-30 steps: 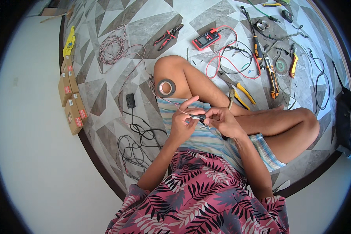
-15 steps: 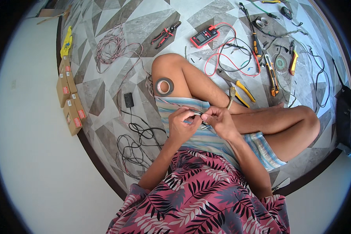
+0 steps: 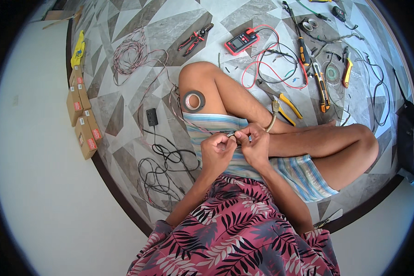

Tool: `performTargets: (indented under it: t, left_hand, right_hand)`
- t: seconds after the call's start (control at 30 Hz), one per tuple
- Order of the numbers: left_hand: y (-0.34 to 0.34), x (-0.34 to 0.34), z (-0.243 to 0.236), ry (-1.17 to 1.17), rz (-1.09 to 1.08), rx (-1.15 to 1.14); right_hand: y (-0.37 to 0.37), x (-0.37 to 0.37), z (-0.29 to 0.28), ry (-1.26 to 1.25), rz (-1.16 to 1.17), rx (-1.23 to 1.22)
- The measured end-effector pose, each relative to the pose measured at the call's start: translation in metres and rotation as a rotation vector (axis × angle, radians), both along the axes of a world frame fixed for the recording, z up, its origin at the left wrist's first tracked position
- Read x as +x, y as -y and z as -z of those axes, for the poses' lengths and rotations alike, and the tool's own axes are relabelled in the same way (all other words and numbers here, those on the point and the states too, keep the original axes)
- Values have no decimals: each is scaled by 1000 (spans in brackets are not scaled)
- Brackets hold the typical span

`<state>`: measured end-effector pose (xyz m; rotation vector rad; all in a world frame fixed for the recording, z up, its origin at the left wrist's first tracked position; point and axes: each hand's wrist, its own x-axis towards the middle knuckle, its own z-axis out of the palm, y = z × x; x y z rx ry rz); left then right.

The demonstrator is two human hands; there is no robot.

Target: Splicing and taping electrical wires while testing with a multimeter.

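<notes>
My left hand (image 3: 218, 151) and my right hand (image 3: 255, 146) meet over my lap, fingers pinched on a thin wire joint (image 3: 230, 135) between them. The fingertips hide most of the joint. A thin reddish-and-white wire (image 3: 195, 125) runs into my left hand from the floor at the left. Beyond my right hand, a tan cord rises to a plug (image 3: 275, 106) lying by my shin. A roll of dark tape (image 3: 194, 110) rests on my left knee.
Diagonal pliers (image 3: 287, 110), a multimeter (image 3: 241, 43) with red and black leads, a wire stripper (image 3: 195, 40), a screwdriver (image 3: 302, 51) and utility knives (image 3: 321, 89) lie ahead. Left are coiled wire (image 3: 131, 57), a black socket (image 3: 152, 117) with tangled cord, and small boxes (image 3: 85, 138) by the wall.
Both hands have shifted slightly down toward me and closer together, covering more of the wire joint. The plug has tipped slightly.
</notes>
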<state>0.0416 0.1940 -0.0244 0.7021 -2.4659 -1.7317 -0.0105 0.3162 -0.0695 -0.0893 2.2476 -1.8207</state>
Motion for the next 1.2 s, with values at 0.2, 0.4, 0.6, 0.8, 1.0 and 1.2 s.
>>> performTargets:
  t: [0.2, 0.4, 0.6, 0.8, 1.0, 1.2]
  left_hand:
    - [9, 4, 14, -64, -22, 261]
    - [13, 8, 3, -183, 107, 364]
    - [29, 18, 19, -169, 37, 812]
    - [28, 9, 26, -22, -85, 661]
    - [12, -6, 20, -27, -127, 579]
    - [15, -6, 28, -113, -19, 538]
  right_hand:
    - [2, -2, -10, 96, -33, -41]
    - [-1, -3, -4, 218, -65, -192]
    - [-7, -5, 1, 384, -133, -315]
    - [-16, -7, 2, 411, -226, -351]
    - [-16, -7, 3, 432, -234, -367]
    - [-14, -6, 3, 420, -243, -326]
